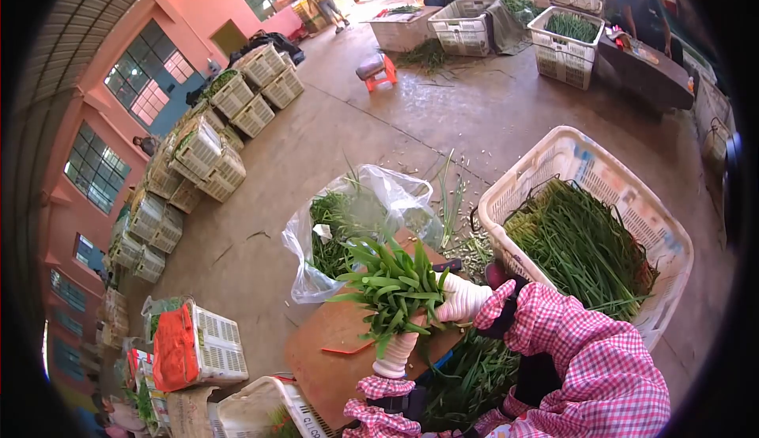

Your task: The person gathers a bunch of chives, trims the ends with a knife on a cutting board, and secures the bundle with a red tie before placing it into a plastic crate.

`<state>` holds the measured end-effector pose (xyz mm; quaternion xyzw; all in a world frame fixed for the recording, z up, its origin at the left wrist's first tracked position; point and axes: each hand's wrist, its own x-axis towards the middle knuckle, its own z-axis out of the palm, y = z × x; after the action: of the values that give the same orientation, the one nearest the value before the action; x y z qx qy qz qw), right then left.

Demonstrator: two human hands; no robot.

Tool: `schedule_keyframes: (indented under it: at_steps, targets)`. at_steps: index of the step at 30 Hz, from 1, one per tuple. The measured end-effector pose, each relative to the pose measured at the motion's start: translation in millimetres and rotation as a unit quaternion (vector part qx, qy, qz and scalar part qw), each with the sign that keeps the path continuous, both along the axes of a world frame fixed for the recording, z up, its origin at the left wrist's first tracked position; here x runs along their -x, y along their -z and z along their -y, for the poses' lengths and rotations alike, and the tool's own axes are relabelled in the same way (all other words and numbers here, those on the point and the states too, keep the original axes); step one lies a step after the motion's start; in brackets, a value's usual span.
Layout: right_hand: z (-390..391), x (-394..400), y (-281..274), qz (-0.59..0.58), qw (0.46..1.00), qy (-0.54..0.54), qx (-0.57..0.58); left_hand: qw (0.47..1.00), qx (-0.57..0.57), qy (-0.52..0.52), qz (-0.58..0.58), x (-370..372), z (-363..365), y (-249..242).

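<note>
Both hands wear whitish gloves and grip one bunch of long-leafed greens (395, 284) above a brown board (316, 347). My right hand (462, 297) is closed around the bunch's right side. My left hand (398, 353) holds it from below, with its fingers partly covered by leaves. The leaf tips fan out up and to the left. A dark handle (447, 266), perhaps a knife's, lies just above my right hand. On the board rests a thin red strip (348, 351). More greens (470, 379) lie below the board, between my sleeves.
To the right stands a white crate (581, 141) of long greens. A clear plastic bag (304, 280) with leaf scraps sits ahead, beside cut bits on the floor. Stacked crates (209, 161) line the left. Another crate (217, 347) carries a red cloth. Several people work farther off.
</note>
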<state>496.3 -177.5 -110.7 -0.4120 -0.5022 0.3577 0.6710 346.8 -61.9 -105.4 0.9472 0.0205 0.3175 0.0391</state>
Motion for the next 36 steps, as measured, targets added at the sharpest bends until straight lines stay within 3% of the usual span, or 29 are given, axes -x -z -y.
schedule_keyframes:
  at_steps: [2, 3, 4, 5, 6, 7, 9, 11, 13, 14, 16, 18, 19, 20, 28, 32, 33, 34, 35, 36]
  targets:
    - [-5.4, 8.0, -7.4, 0.027, 0.999, 0.047, 0.005, 0.946, 0.318, 0.002, 0.059, -2.8, 6.5, -0.1]
    - [-9.9, 9.5, 6.0, 0.040, 0.998, 0.038, 0.017, 0.997, 0.063, -0.036, 0.006, 3.5, -6.3, 17.7]
    - [-15.5, 9.6, 21.0, 0.056, 0.998, 0.032, 0.029, 0.998, 0.060, -0.031, 0.013, 8.2, -5.1, 10.3]
    - [-26.0, 12.4, 40.4, -0.018, 0.999, 0.004, 0.028, 0.990, 0.136, -0.029, -0.002, 11.6, 2.2, -6.3]
    - [-10.2, 18.9, 5.2, -0.015, 1.000, 0.001, 0.021, 0.977, 0.213, -0.020, -0.015, 14.5, 10.2, -23.4]
    - [9.6, 22.0, -32.1, -0.062, 0.998, -0.028, 0.018, 0.977, 0.210, -0.010, -0.023, 19.1, 15.7, -39.3]
    - [24.0, 30.3, -55.4, -0.034, 0.999, -0.032, 0.018, 0.978, 0.203, -0.004, -0.041, 42.7, 28.2, -70.8]
    - [25.5, 43.2, -74.4, -0.014, 0.994, -0.112, -0.011, 0.977, 0.200, -0.022, -0.068, 60.6, 37.2, -86.8]
    - [29.6, 53.0, -99.0, -0.012, 0.962, -0.219, 0.161, 0.973, 0.216, -0.030, -0.079, 69.2, 45.9, -101.5]
    - [46.4, 70.9, -112.9, -0.052, 0.980, -0.188, -0.033, 0.971, 0.222, -0.029, -0.083, 72.5, 48.9, -107.5]
    - [50.1, 78.1, -105.6, -0.030, 0.967, -0.242, 0.070, 0.967, 0.239, -0.022, -0.087, 79.9, 56.5, -116.4]
    - [50.1, 92.5, -100.1, -0.029, 0.963, -0.262, 0.059, 0.962, 0.259, -0.015, -0.089, 88.8, 65.7, -123.0]
    - [45.1, 96.3, -104.7, 0.014, 0.948, -0.293, 0.122, 0.958, 0.271, -0.010, -0.090, 93.4, 69.2, -125.6]
    - [53.9, 102.5, -106.1, -0.014, 0.940, -0.311, 0.143, 0.955, 0.282, -0.004, -0.091, 96.0, 73.4, -128.6]
    - [72.4, 138.0, -124.2, 0.037, 0.933, -0.338, 0.116, 0.901, 0.423, 0.058, -0.078, 124.5, 100.9, -139.4]
    - [72.3, 143.6, -119.9, 0.099, 0.934, -0.328, 0.097, 0.881, 0.434, 0.187, 0.016, 148.6, 97.4, -117.6]
    - [58.1, 152.1, -79.4, -0.038, 0.948, -0.314, 0.025, 0.700, 0.707, 0.072, -0.064, 159.7, 98.6, -127.4]
    - [5.3, 137.8, 5.5, 0.073, 0.920, -0.376, 0.085, 0.813, 0.570, 0.074, -0.093, 164.0, 67.7, -72.9]
    - [47.9, 134.5, -56.6, 0.127, 0.932, -0.276, 0.196, 0.691, 0.719, 0.067, -0.027, 182.5, 36.0, -53.7]
    - [57.2, 127.2, -44.2, 0.094, 0.949, -0.233, 0.193, 0.546, 0.834, 0.055, 0.054, 197.6, 18.5, -54.4]
